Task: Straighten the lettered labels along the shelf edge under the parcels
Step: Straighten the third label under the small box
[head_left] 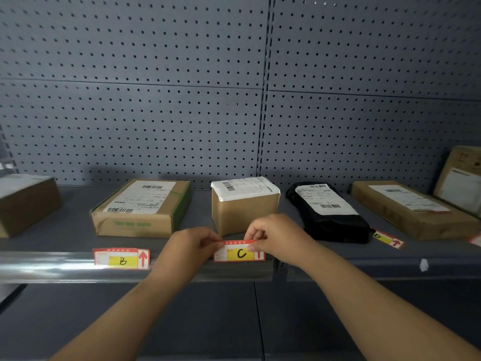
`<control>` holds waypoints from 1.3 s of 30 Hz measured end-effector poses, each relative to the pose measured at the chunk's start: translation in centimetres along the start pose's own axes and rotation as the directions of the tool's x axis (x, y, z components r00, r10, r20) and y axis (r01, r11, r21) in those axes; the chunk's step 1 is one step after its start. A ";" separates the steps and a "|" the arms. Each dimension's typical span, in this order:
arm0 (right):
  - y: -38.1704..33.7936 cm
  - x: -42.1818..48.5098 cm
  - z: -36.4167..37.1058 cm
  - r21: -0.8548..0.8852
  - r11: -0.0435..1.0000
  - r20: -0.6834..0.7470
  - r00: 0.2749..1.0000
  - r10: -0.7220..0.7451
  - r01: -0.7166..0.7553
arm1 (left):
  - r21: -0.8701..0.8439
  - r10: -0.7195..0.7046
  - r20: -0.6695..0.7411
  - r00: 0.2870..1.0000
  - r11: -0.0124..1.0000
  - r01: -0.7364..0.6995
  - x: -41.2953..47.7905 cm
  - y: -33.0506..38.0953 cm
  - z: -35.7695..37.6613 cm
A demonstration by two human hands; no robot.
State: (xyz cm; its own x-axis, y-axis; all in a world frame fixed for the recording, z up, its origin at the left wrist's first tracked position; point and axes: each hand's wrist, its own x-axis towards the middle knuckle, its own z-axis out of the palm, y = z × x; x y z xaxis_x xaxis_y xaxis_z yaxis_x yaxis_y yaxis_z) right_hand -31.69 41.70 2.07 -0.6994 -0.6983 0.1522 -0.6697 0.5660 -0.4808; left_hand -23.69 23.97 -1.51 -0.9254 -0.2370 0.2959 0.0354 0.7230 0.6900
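Note:
A red-bordered label marked C [240, 254] sits at the shelf's front edge, below a small brown parcel [244, 208]. My left hand [194, 246] pinches its upper left corner. My right hand [270, 237] pinches its upper right corner and hides part of the red arrow. The label marked B [121, 258] rests in the clear edge strip [46, 265] to the left, under a flat cardboard parcel [141, 208]. The label marked D [387, 238] lies skewed on the shelf to the right, beside a black bagged parcel [330, 213].
A brown box [24, 204] stands at the far left. A long flat carton [413, 208] and a leaning box [460, 178] are at the right. Another label's corner [475, 240] shows at the right border. Grey pegboard [182, 100] backs the shelf.

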 end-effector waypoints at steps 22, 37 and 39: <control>1.6 -1.8 1.4 -0.039 0.998 -0.105 0.993 -0.050 0.046 | 0.111 0.253 0.024 0.967 0.961 -0.254 -0.5 -1.2 1.0; 2.3 -2.0 1.1 -0.006 1.000 -0.088 0.996 0.002 -0.003 | 0.130 0.274 0.008 0.962 0.953 -0.272 -0.3 -0.9 1.6; 2.4 -2.1 1.1 -0.016 1.000 -0.089 0.996 -0.002 0.001 | 0.136 0.291 -0.001 0.957 0.948 -0.288 -0.3 -1.0 1.7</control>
State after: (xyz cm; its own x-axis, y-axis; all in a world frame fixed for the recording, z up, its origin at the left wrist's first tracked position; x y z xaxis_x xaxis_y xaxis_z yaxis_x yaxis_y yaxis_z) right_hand -31.56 44.03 -0.30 -0.7175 -0.6576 0.2298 -0.6742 0.5726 -0.4665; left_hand -24.08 24.43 -3.44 -0.8746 -0.0172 0.4845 0.2488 0.8418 0.4790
